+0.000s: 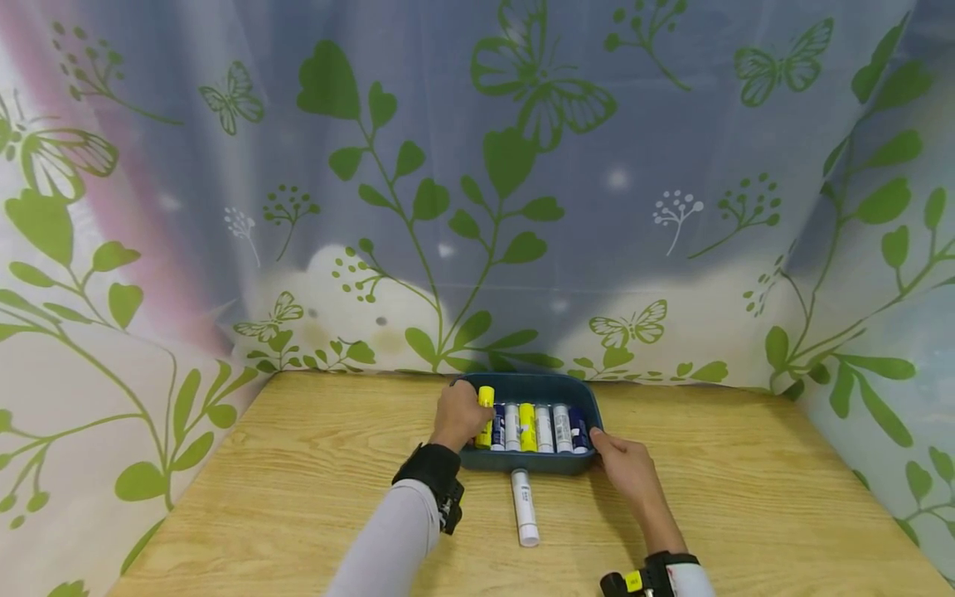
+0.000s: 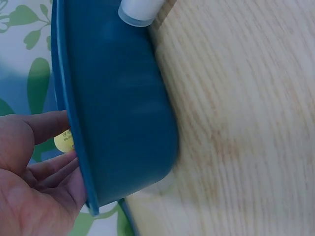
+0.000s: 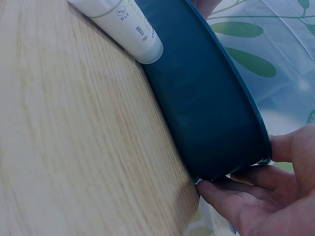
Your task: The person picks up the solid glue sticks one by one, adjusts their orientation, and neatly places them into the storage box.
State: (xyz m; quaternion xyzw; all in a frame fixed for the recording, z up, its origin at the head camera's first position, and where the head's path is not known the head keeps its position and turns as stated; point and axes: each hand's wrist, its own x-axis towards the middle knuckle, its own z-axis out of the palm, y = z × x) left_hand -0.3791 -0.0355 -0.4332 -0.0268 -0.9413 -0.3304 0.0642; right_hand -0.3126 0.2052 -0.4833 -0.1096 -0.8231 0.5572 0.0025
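A dark teal plastic bin (image 1: 522, 463) stands near the back of the table, with a row of white, yellow and dark blue glue sticks inside. At its left end my left hand (image 1: 457, 414) holds a yellow glue stick (image 1: 486, 419), which stands at the left of the row. The left wrist view shows the yellow end (image 2: 64, 141) between thumb and fingers, partly hidden by the bin rim. On the other side, my right hand (image 1: 630, 473) grips the bin's right end, thumb at the rim and fingers (image 3: 221, 199) against the outer wall.
In front of the bin, one white glue stick (image 1: 525, 507) lies on the wooden table (image 1: 313, 497), its far end close to the bin wall. A curtain (image 1: 448, 207) printed with leaves and butterflies hangs right behind the table and along both sides.
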